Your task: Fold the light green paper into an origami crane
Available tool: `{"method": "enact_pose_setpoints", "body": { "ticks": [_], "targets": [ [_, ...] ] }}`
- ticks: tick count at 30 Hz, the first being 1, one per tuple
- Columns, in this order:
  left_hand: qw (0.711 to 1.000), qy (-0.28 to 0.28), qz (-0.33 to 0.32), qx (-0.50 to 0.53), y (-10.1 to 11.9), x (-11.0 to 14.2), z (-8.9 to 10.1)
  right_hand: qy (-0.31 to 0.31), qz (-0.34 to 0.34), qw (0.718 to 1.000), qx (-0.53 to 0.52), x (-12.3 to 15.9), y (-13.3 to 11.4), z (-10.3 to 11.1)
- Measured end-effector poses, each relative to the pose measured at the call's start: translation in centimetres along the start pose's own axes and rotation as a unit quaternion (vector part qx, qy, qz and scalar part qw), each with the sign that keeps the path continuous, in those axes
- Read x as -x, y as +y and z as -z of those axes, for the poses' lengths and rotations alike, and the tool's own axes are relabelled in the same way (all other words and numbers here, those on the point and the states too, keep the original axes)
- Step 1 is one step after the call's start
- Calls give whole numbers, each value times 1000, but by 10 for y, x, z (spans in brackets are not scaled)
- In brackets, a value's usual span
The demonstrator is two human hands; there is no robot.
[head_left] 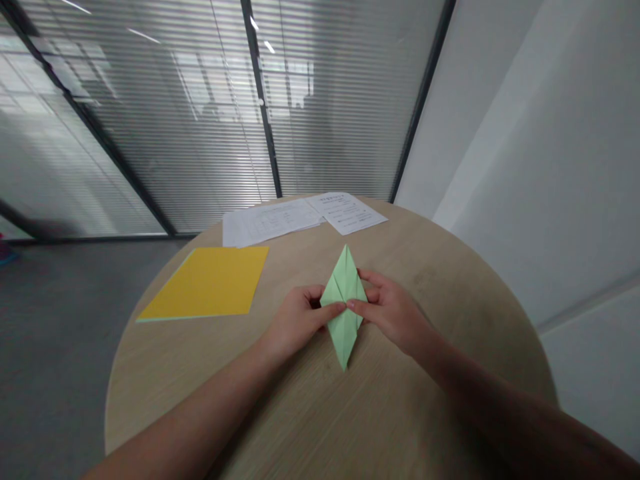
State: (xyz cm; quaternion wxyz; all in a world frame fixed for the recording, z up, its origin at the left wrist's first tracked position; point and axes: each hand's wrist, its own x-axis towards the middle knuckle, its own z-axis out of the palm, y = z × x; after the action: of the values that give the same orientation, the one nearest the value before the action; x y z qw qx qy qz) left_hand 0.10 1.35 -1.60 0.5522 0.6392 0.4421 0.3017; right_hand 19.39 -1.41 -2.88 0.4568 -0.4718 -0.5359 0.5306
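A light green sheet of paper folded into a long diamond (345, 277) is held just above the table, one point away from me and one toward me. Creases run along and across it. My left hand (303, 310) grips its left corner, thumb lying flat across the middle and fingers curled behind. From the other side, my right hand (387, 307) pinches the right corner, its thumb tip almost meeting the left one at the centre. Most fingertips are hidden behind the paper.
The round wooden table (300, 413) carries a stack of yellow paper (207, 280) at the left, with a green edge showing beneath. Printed white sheets (273, 221) lie at its far side. Beyond stand a glass partition with blinds (340, 120) and a white wall (540, 160) on the right.
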Motion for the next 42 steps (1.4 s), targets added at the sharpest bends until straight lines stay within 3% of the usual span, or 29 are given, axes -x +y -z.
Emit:
{"method": "enact_pose_setpoints", "body": {
  "ticks": [4, 12, 15, 17, 19, 22, 25, 29, 33, 38, 42],
  "targets": [
    [1000, -7, 1, 26, -1, -1, 1, 5, 0, 1000, 16, 1, -1, -1],
    [995, 29, -34, 86, -3, -2, 2, -26, -10, 998, -58, -1, 4, -9],
    [993, 88, -67, 38, -6, -4, 2, -9, 28, 1000, -7, -1, 6, -9],
    [984, 151, -92, 0, -8, -6, 2, 16, 89, 993, 78, 0, 5, -8],
    [982, 166, -86, 0, -7, -6, 0, 43, 188, 966, 174, 3, 3, -6],
    [994, 96, -21, 52, -3, -1, -4, 76, 330, 900, 273, 6, -1, -4],
    [990, 59, 8, 129, 1, 5, -10, 95, 392, 847, 346, 7, -2, -4],
    [976, 43, 15, 213, 1, 8, -13, 133, 411, 802, 413, 6, -3, -6],
    [965, 19, 33, 259, 0, 8, -8, 157, 412, 775, 452, 5, -5, -6],
    [963, -39, 12, 267, -3, 9, -6, 134, 385, 765, 499, 6, -7, -4],
    [951, 10, 36, 306, -8, 6, -9, 103, 373, 775, 500, 10, -11, -6]
  ]
}}
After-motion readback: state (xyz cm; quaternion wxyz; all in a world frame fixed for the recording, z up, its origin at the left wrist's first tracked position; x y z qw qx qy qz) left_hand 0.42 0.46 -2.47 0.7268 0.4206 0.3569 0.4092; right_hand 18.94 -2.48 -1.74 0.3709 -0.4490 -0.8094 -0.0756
